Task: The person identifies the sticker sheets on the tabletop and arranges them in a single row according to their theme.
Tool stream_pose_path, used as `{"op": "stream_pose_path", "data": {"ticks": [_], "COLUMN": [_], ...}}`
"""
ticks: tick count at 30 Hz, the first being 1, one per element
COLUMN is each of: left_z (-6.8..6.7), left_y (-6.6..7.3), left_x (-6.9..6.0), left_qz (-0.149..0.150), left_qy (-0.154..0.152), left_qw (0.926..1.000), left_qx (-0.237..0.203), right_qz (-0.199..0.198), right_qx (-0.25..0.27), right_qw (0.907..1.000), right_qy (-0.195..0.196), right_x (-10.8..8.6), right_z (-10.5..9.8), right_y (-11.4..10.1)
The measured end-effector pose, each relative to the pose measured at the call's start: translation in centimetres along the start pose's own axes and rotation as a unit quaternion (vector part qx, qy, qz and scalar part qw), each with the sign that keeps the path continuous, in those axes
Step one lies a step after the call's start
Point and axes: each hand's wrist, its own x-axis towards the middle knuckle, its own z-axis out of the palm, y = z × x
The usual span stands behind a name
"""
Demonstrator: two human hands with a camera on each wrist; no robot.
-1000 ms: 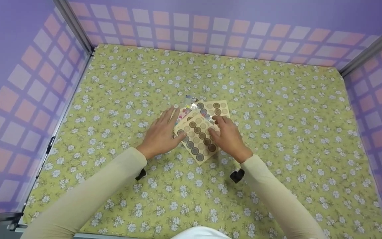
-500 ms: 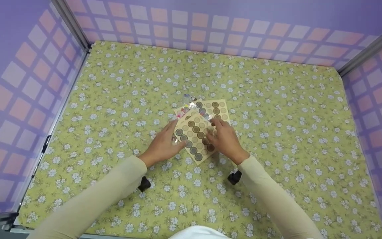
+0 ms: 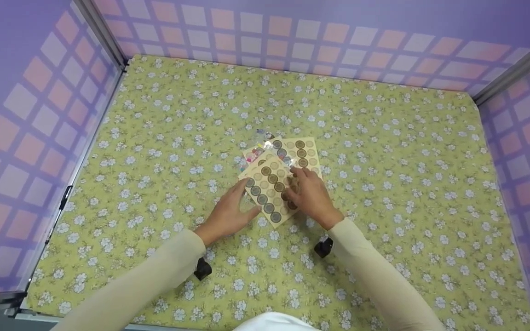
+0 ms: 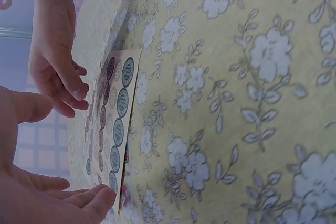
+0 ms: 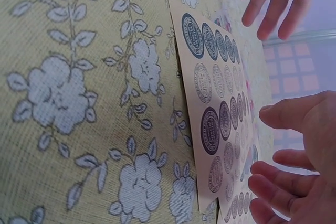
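Note:
A cream sheet of round seal stickers (image 3: 267,191) lies tilted on the cloth, with dark and pale circles in rows. Beneath its far right side is a second similar sheet (image 3: 310,148). Shiny, colourful sticker pieces (image 3: 259,138) show past the far edges. My left hand (image 3: 229,211) is at the top sheet's left edge, fingers extended and thumb apart; in the left wrist view its fingertips (image 4: 105,198) lie by the sheet's corner. My right hand (image 3: 312,195) hovers over the right side, fingers loosely bent and holding nothing in the right wrist view.
A yellow-green cloth with white flowers (image 3: 384,184) covers the table. Purple panels with pink and white squares (image 3: 274,37) stand at the back and both sides. Black wrist devices (image 3: 324,247) hang below the forearms.
My left hand has drawn back toward me along the sheet's left edge, its fingers leaving the colourful pieces. The right hand has shifted slightly, its thumb lower. The sheets stay nearly in place.

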Motion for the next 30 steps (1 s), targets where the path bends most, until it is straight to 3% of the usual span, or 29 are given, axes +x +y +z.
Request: {"op": "stream_pose_path", "data": {"ticks": [8,20,30], "left_z": [0.7,1.4,2.1], "left_y": [-0.4,-0.8,-1.3], "left_x": [-0.6,-0.2,0.3], "left_qz": [0.009,0.012,-0.007], "left_qy": [0.013,0.014,0.017], "left_qw": [0.9998,0.9994,0.9950], "left_qx": [-0.013,-0.031,-0.098], "right_qz": [-0.001,0.007,0.008], "right_qx": [-0.015,-0.005,0.006], "right_qw": [0.9999,0.9999,0.9999], "right_qy": [-0.008,-0.005,0.002], "right_x": [-0.1,0.3,0.4], "right_z": [0.4,0.9,1.2], "right_y": [0.0,0.2,0.4]}}
